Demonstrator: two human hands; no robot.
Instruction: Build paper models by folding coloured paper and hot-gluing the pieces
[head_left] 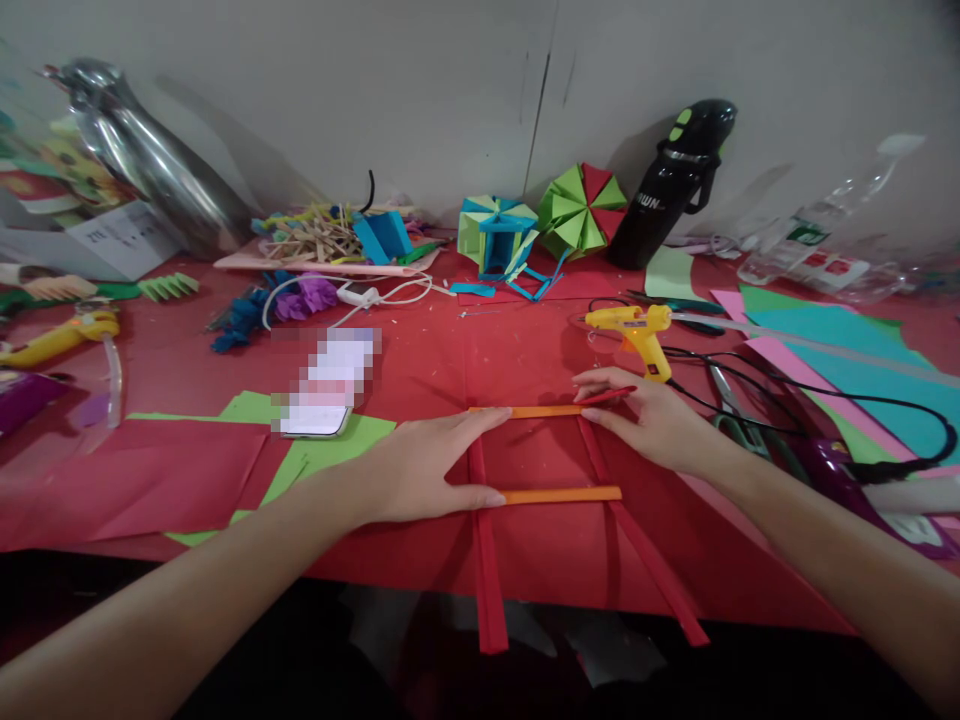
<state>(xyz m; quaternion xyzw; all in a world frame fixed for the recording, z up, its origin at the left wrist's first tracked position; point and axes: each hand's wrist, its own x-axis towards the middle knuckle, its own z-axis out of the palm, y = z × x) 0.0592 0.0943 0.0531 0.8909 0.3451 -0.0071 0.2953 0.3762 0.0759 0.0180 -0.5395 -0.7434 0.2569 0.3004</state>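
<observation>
Spread fingers (487, 420) of the left hand (420, 465) are touching the far orange strip (547, 411), while that hand's thumb is resting at the near orange strip (566, 494). The right hand (660, 420) is setting its thumb at the right end of the far strip, its fingers closing on a slim red piece (624, 392), possibly a pen, though the view is too soft to be sure. Both orange strips are lying crosswise on the counter (435, 360), spanning a left red strip (491, 590) and a right red strip (660, 570), whose near ends are jutting past the counter's edge. Beyond the right hand, a yellow glue gun (651, 352) is lying near scissors (739, 405). Left of the strips, a phone (319, 422) is lying partly on green paper (367, 435). Farther back, a black bottle (664, 190) is standing beside a red-and-green paper ball (574, 215).
</observation>
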